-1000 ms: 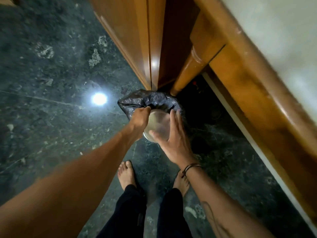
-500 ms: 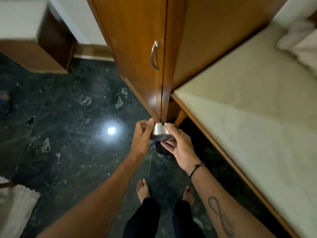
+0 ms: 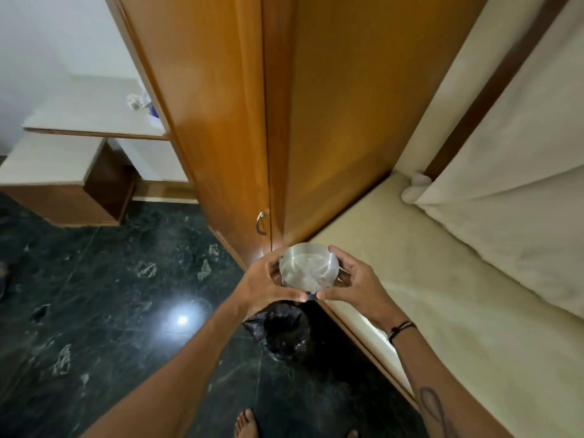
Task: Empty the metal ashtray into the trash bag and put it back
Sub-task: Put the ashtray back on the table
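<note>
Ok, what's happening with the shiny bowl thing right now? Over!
Left hand and right hand both grip the metal ashtray, raised above the open trash bag on the floor. Nothing blocking it.

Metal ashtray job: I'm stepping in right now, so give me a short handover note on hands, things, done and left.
Left hand: gripping the metal ashtray on its left side.
Right hand: gripping its right side.
The ashtray is held up in the air, its shiny surface facing the camera; I can't tell if any ash remains.
Black trash bag: open on the dark floor, directly below the hands, beside the bed frame.
Done: ashtray lifted clear of the bag.
Left: put it back in its place, which these pictures don't show.
</note>
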